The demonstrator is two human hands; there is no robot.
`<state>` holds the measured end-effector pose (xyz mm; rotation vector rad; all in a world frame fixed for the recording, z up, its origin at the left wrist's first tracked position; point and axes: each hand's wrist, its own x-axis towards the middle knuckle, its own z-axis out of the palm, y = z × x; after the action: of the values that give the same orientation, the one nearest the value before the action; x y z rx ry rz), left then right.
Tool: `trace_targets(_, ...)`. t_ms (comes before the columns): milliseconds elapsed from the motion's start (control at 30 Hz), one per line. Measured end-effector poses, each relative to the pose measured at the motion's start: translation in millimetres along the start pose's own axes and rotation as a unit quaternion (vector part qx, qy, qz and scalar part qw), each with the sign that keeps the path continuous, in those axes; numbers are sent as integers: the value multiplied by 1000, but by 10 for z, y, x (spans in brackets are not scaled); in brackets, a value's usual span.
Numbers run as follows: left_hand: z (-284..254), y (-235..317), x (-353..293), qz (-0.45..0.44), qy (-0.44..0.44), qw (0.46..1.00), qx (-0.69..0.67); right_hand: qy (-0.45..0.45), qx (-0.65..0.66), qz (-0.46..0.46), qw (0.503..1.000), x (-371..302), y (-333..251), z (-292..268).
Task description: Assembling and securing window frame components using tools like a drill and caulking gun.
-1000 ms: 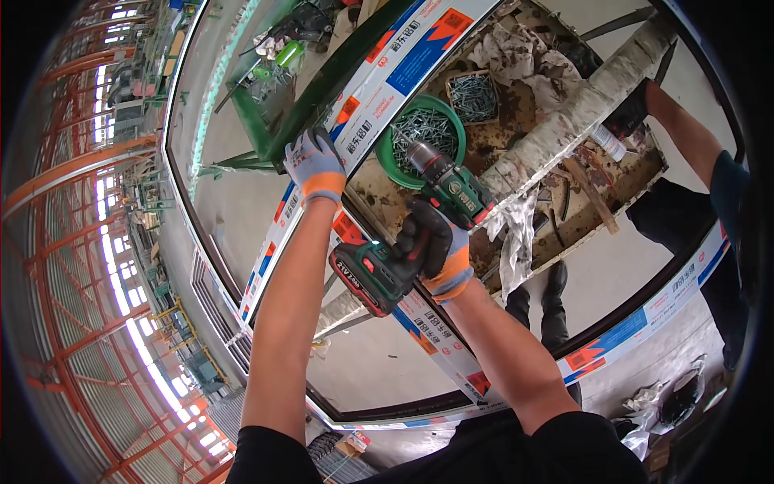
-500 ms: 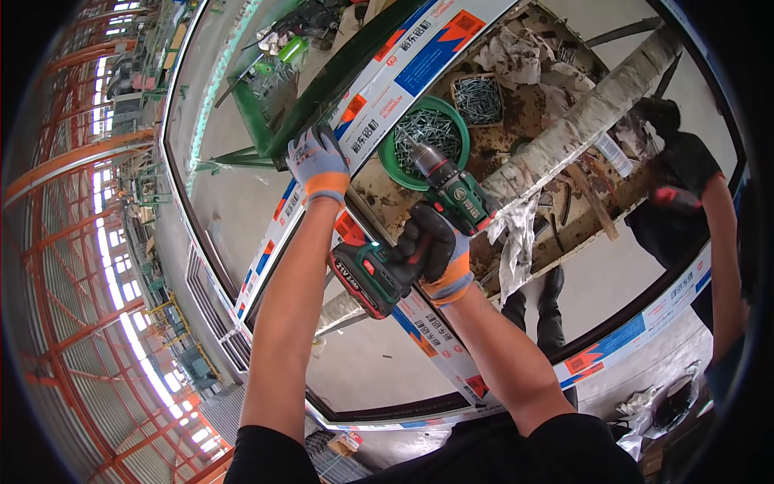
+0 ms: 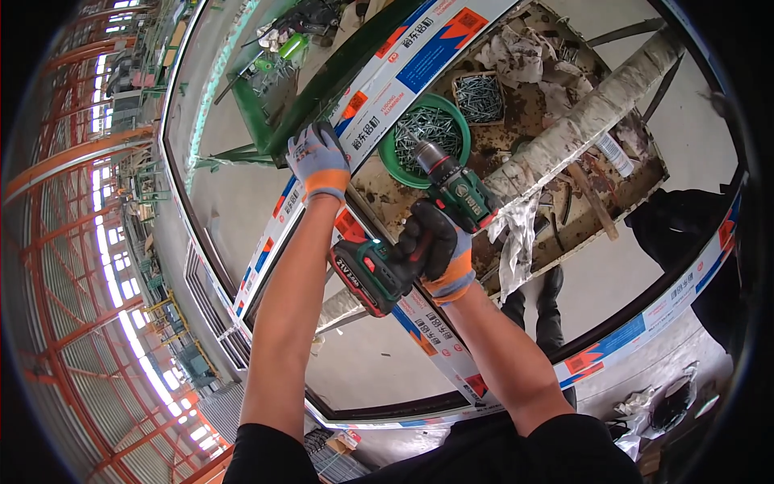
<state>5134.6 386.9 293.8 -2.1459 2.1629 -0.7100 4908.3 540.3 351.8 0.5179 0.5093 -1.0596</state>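
Head view, looking down along both bare forearms: the person's right hand, in a dark glove with an orange cuff, is closed around the grip of a green and black cordless drill. The drill's red and black battery pack sits nearest the body, and its chuck points away, over the near edge of a green round bowl filled with loose screws. Whether a bit sits in the chuck cannot be told.

The left hand, in a grey glove with an orange cuff, lies palm down with fingers spread on a long white frame profile covered in protective film with blue and orange patches (the hand presses flat rather than wrapping anything). The profile runs diagonally from lower left to upper right, passing just beside the bowl.

Beyond the bowl stands a small square box of screws on a dirty, cluttered work surface strewn with crumpled rags. A pale wrapped bar crosses that surface diagonally. A green metal stand shows at upper left, and another person's dark-clothed figure stands at the right.
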Motion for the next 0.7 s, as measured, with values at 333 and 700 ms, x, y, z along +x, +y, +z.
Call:
trace_targets(333,-291,152,101,-46,-29,996,-76,-16,-46,-19,999,98,-10,-34)
trace_targets(700,-263,103,40,-27,11,999,-43,-40,-17,2,999,144,-19,9)
